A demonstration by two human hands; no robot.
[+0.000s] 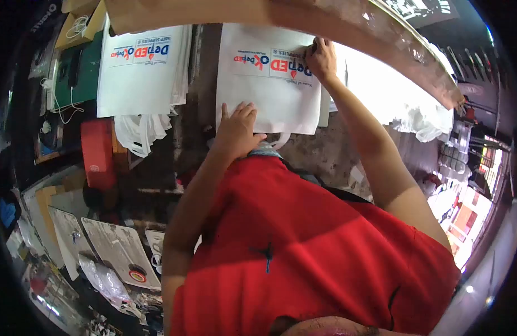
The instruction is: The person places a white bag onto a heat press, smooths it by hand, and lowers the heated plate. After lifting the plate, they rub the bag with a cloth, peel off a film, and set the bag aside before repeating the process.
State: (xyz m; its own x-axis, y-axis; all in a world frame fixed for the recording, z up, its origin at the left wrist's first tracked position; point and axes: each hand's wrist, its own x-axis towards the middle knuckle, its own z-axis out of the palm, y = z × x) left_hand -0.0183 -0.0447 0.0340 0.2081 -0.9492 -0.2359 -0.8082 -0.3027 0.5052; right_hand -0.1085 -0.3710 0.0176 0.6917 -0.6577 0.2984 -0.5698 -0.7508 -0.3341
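Observation:
A white bag (269, 103) with blue and red print lies flat in front of me, its lettering upside down from here. My left hand (240, 130) rests on the bag's near left part, fingers spread and palm down. At the far right edge of the bag is my right hand (323, 59), its fingers curled down beside the print. Dark shading covers those fingertips, so I cannot tell what they hold. Part of a white handle (281, 140) shows below the bag's near edge.
To the left lies a stack of similar printed white bags (135, 78), with handles (142, 134) hanging toward me. A red box (97, 154) is below it. A beam (258, 12) crosses close overhead. More white material (381, 92) lies brightly lit at right.

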